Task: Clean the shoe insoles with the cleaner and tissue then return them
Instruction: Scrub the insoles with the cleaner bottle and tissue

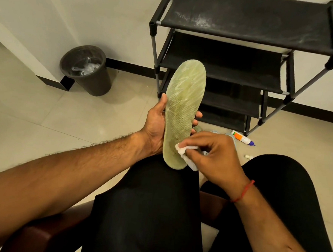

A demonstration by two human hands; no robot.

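Behind the right hand (216, 154) we see only pale, rounded edges of some object on the floor. The hand covers most of it, so we cannot tell what it is. The fingers of the left hand (155, 129) are hidden behind the insole (184, 107). Only two fingertips come out at its right edge and the thumb lies along its left edge, so this hand grips the insole around the middle. Most of the tissue (187, 154) is covered too: the right hand pinches it with curled fingers, and white folds show at the fingertips and under the hand. The tissue touches the lower part of the insole, near the heel. The insole stands almost upright between both hands, toe up, heel down at a knee in black trousers. It is pale green, with a fine mesh texture and lighter streaks across it. Beyond the right hand a white bottle (243, 138) with an orange label and blue cap lies on the floor, near the black shoe rack (246, 23).
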